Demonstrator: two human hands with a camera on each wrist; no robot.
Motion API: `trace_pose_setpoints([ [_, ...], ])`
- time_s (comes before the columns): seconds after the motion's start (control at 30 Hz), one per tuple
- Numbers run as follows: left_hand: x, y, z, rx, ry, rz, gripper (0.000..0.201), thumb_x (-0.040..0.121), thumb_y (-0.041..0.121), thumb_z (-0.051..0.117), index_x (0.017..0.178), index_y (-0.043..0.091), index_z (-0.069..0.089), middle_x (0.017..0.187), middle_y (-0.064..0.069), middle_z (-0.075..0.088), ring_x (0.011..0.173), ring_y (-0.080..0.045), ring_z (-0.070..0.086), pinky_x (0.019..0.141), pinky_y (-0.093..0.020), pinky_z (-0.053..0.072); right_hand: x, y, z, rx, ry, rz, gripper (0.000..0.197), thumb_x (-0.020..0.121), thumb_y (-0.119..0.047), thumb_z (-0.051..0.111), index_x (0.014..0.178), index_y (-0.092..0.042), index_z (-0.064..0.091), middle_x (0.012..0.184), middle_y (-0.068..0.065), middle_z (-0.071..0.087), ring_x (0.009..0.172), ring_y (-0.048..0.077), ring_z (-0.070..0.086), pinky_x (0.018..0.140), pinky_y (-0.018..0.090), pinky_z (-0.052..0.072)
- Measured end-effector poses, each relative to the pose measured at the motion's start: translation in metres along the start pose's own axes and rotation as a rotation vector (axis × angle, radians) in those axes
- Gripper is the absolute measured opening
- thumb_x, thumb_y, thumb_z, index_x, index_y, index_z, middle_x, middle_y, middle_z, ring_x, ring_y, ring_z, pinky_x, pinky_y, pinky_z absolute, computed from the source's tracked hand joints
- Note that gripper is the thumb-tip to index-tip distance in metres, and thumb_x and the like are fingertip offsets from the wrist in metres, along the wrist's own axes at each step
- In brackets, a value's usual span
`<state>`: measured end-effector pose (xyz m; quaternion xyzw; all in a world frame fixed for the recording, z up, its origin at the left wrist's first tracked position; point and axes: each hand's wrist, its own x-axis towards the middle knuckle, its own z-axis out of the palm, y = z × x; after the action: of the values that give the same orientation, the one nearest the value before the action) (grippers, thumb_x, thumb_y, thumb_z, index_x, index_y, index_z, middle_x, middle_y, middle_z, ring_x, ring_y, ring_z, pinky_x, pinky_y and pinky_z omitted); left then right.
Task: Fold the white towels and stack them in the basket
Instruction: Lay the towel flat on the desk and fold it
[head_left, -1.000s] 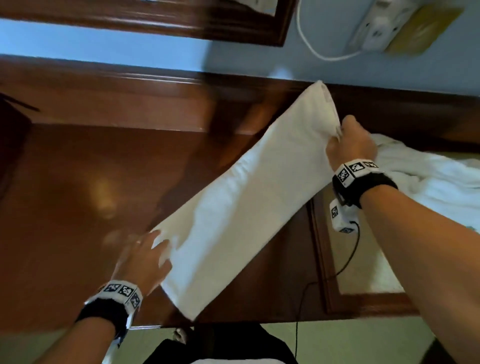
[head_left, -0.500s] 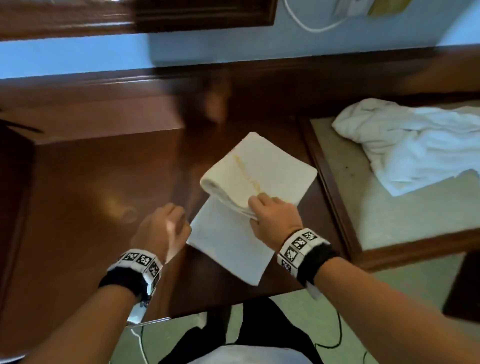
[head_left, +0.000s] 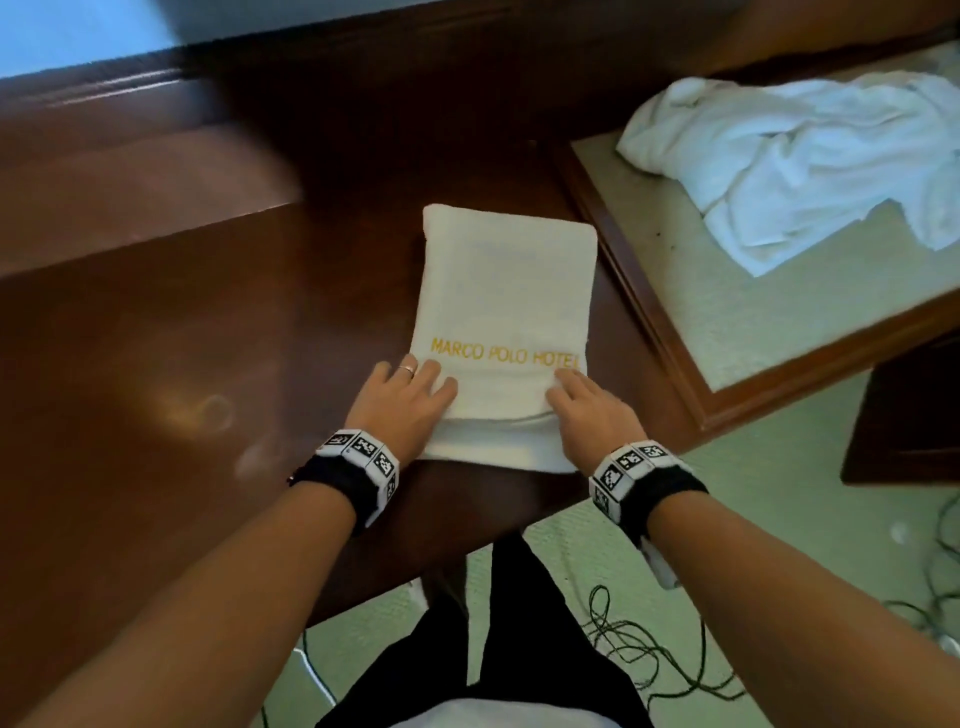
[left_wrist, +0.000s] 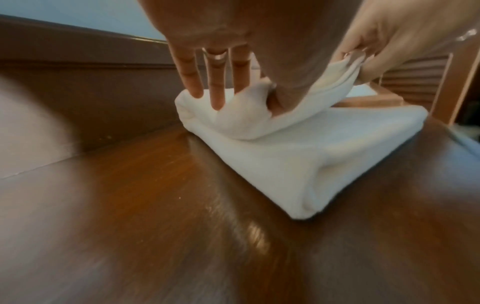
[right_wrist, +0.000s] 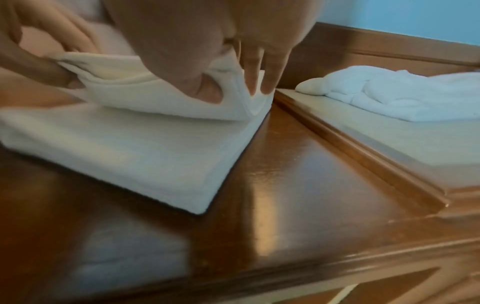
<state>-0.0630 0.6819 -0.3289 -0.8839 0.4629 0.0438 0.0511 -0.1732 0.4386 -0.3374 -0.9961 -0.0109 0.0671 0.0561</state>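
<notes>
A folded white towel (head_left: 504, 312) with gold hotel lettering lies flat on the dark wooden desk (head_left: 182, 364). My left hand (head_left: 415, 382) pinches the near left corner of its top layer, thumb underneath and fingers on top, as the left wrist view shows (left_wrist: 244, 98). My right hand (head_left: 571, 397) pinches the near right corner the same way (right_wrist: 233, 90). The top layer is lifted slightly off the lower layers (right_wrist: 130, 148). A crumpled pile of unfolded white towels (head_left: 805, 156) lies to the right. No basket is in view.
The pile sits on a lower beige-topped side table (head_left: 779, 322) with a raised wooden rim, right of the desk. A wooden backboard (head_left: 130, 171) runs behind the desk. Dark cables (head_left: 639, 649) trail on the green floor by my legs.
The towel was stretched out in the air a second ago. My right hand brought its far end over toward me, and it now lies folded on the desk with both hands at its near edge.
</notes>
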Motion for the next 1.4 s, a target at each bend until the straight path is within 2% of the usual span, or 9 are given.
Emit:
trace_pose_setpoints([
  [0.17,-0.004,-0.005,-0.013,-0.099,0.178,-0.003,0.02,0.071,0.014,0.07,0.089,0.006,0.066,0.086,-0.013,0.059,0.073,-0.033,0.056,0.06,-0.039,0.044,-0.012,-0.001,-0.015,0.044,0.252,0.113,0.027,0.064,-0.007,0.066,0.091,-0.009,0.065,0.096,0.011,0.061,0.084,0.034,0.055,0.064,0.038,0.047],
  [0.6,-0.038,0.011,0.025,-0.202,0.126,0.117,0.018,0.072,0.007,0.069,0.089,0.009,0.063,0.088,-0.012,0.057,0.076,-0.033,0.054,0.055,-0.041,0.052,-0.057,-0.008,0.008,-0.037,-0.043,0.115,0.03,0.064,-0.017,0.075,0.087,-0.015,0.056,0.088,0.007,0.052,0.075,0.03,0.05,0.057,0.037,0.04],
  [0.73,-0.029,0.004,0.013,-0.324,0.015,0.039,0.04,0.085,0.057,0.063,0.09,0.018,0.069,0.092,-0.002,0.058,0.084,-0.026,0.054,0.064,-0.038,0.052,-0.055,-0.009,0.001,0.04,0.019,0.116,0.029,0.079,-0.043,0.051,0.08,-0.016,0.061,0.083,0.001,0.055,0.075,0.026,0.051,0.065,0.037,0.039],
  [0.8,-0.015,-0.001,0.003,-0.349,0.126,0.0,0.047,0.09,0.059,0.052,0.096,0.017,0.071,0.094,-0.003,0.061,0.084,-0.027,0.057,0.069,-0.04,0.051,-0.037,-0.008,-0.005,0.105,0.168,0.114,0.03,0.084,-0.04,0.05,0.077,-0.014,0.063,0.082,0.003,0.057,0.076,0.028,0.053,0.064,0.037,0.04],
  [0.93,0.013,0.001,0.002,-0.249,0.074,-0.033,0.061,0.094,0.06,0.042,0.137,0.019,0.056,0.14,-0.009,0.055,0.127,-0.033,0.051,0.099,-0.047,0.043,0.007,-0.019,-0.008,0.08,0.177,0.127,0.04,0.092,-0.042,0.048,0.119,-0.016,0.063,0.126,0.009,0.059,0.109,0.031,0.056,0.081,0.043,0.046],
  [1.07,0.011,-0.01,0.028,-0.177,-0.229,-0.041,0.08,0.093,0.074,0.006,0.16,0.032,-0.002,0.168,0.004,-0.012,0.155,-0.019,-0.002,0.123,-0.053,0.013,0.003,-0.005,0.014,0.024,-0.176,0.208,0.068,0.097,-0.062,0.025,0.157,-0.032,0.012,0.166,0.003,-0.003,0.152,0.025,0.005,0.116,0.052,0.02],
  [1.13,0.005,-0.023,0.032,-0.176,-0.215,-0.05,0.082,0.093,0.076,0.004,0.161,0.029,-0.002,0.168,0.006,-0.012,0.155,-0.019,0.0,0.123,-0.053,0.012,-0.01,0.015,0.02,0.038,-0.228,0.261,0.07,0.097,-0.065,0.016,0.157,-0.034,-0.001,0.165,-0.002,-0.014,0.153,0.021,-0.006,0.12,0.052,0.012],
  [1.3,0.03,-0.045,0.01,-0.177,0.007,-0.061,0.077,0.096,0.065,0.029,0.15,0.012,0.042,0.159,-0.009,0.037,0.143,-0.034,0.037,0.11,-0.05,0.031,0.012,0.038,-0.009,-0.04,-0.048,0.228,0.059,0.095,-0.055,0.035,0.141,-0.019,0.046,0.154,0.011,0.037,0.141,0.031,0.032,0.101,0.048,0.03],
  [1.4,0.081,-0.055,-0.009,-0.157,0.048,-0.073,0.077,0.093,0.064,0.033,0.152,0.015,0.037,0.16,-0.011,0.034,0.145,-0.034,0.033,0.112,-0.051,0.027,0.065,0.041,-0.026,-0.025,0.139,0.17,0.054,0.093,-0.05,0.044,0.133,-0.015,0.053,0.145,0.013,0.045,0.127,0.035,0.042,0.093,0.047,0.036],
])
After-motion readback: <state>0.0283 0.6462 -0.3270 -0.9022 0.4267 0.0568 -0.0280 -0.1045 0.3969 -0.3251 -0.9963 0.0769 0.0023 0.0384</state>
